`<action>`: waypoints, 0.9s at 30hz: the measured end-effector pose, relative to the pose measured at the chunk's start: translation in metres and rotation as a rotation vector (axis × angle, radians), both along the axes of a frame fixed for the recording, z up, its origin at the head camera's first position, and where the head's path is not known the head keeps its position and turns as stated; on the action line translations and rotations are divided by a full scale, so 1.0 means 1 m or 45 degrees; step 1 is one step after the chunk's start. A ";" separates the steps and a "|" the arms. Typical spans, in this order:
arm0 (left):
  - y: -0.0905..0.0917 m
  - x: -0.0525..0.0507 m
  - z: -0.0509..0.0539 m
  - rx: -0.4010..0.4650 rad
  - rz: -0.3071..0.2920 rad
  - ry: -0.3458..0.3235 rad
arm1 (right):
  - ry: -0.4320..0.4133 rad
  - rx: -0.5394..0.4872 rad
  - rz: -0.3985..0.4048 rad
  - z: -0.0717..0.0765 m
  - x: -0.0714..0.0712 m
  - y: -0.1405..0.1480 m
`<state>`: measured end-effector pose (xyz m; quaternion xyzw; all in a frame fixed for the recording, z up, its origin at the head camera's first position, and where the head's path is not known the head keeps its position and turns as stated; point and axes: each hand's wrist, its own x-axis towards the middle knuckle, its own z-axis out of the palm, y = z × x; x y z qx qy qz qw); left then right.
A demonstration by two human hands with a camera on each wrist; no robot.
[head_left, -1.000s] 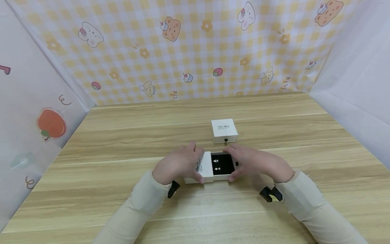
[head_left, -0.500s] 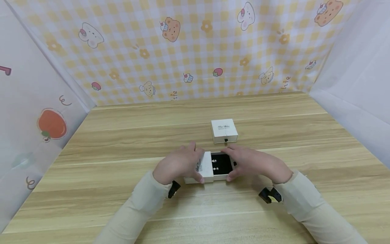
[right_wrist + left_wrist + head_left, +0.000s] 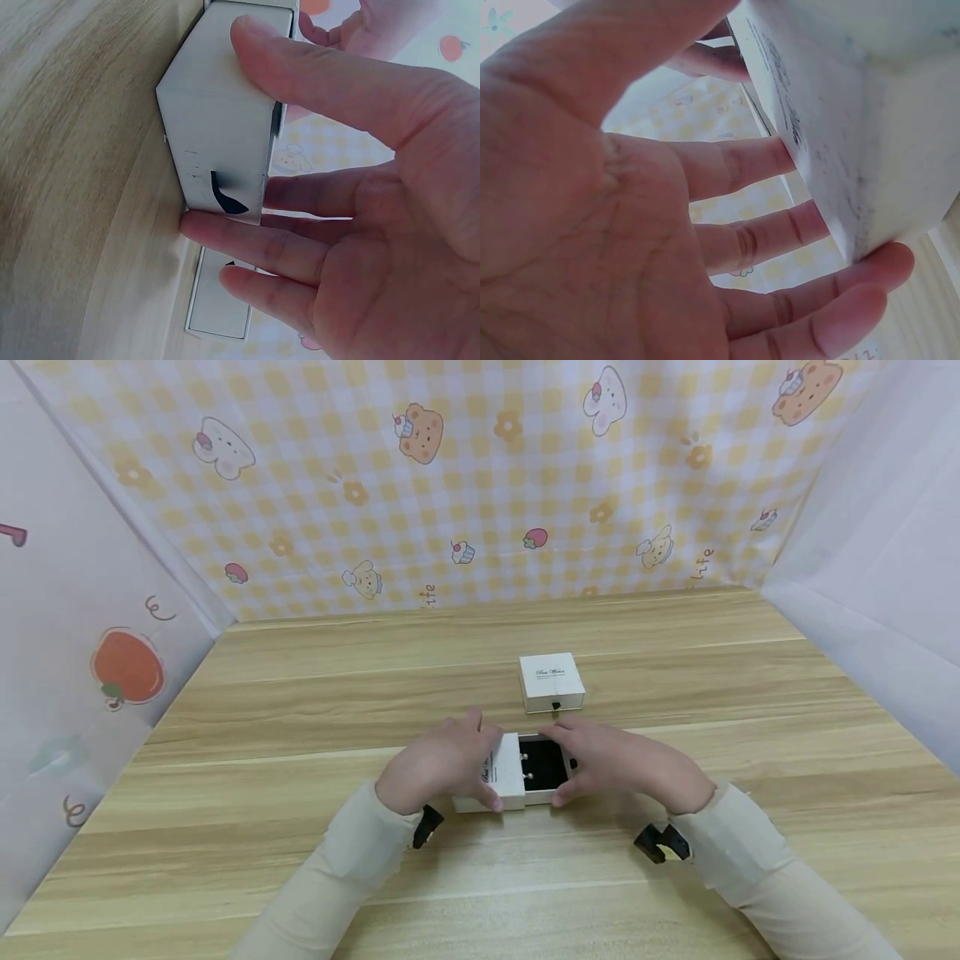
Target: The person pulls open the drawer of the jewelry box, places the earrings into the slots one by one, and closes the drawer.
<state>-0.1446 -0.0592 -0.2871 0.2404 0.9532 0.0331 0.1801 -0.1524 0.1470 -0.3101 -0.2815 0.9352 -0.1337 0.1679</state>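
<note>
A white jewellery box lies on the wooden table in the head view, its sleeve (image 3: 512, 772) to the left and its drawer (image 3: 542, 797) partly out to the right. Two small earrings (image 3: 528, 776) sit on the black insert (image 3: 550, 763), close to the sleeve's edge. My left hand (image 3: 441, 766) grips the sleeve between thumb and fingers, covering much of its top. With thumb and fingers on opposite sides, my right hand (image 3: 617, 766) holds the drawer's outer end. In the right wrist view a black pull tab (image 3: 225, 197) shows on the drawer's end face.
Just behind the hands stands a second white box (image 3: 551, 678), closed, its black tab facing me. Wood-grain tabletop (image 3: 300, 685) surrounds both boxes. A yellow checked cloth (image 3: 480, 485) hangs at the back, with pale cloths on both sides.
My right hand has moved left, sliding the drawer farther into the sleeve. Less black insert shows, and the earrings are now partly at the sleeve's edge. The left hand stays put.
</note>
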 end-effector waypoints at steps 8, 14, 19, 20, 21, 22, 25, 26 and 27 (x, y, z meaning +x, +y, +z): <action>-0.001 0.000 0.000 0.021 0.004 -0.004 | 0.012 -0.018 -0.010 -0.001 0.000 -0.003; 0.000 -0.001 0.000 0.004 -0.001 0.005 | 0.025 -0.016 -0.012 -0.002 0.000 -0.004; 0.001 0.000 0.000 -0.011 0.016 -0.006 | 0.027 0.001 -0.022 -0.002 0.000 -0.005; 0.001 -0.001 0.000 -0.015 0.016 -0.006 | 0.026 0.002 -0.025 -0.002 0.000 -0.006; 0.001 -0.001 0.000 -0.016 0.017 -0.006 | 0.022 0.001 -0.029 -0.002 0.001 -0.006; 0.001 -0.001 -0.001 -0.020 0.016 -0.005 | 0.021 0.000 -0.029 -0.002 0.001 -0.006; 0.001 -0.001 -0.001 -0.038 0.010 -0.003 | 0.041 -0.015 -0.015 -0.002 0.002 -0.007; 0.001 -0.001 -0.001 -0.041 0.007 -0.002 | 0.049 -0.022 -0.010 -0.002 0.002 -0.008; 0.001 -0.001 -0.001 -0.040 0.007 -0.003 | 0.054 -0.028 -0.008 -0.002 0.002 -0.008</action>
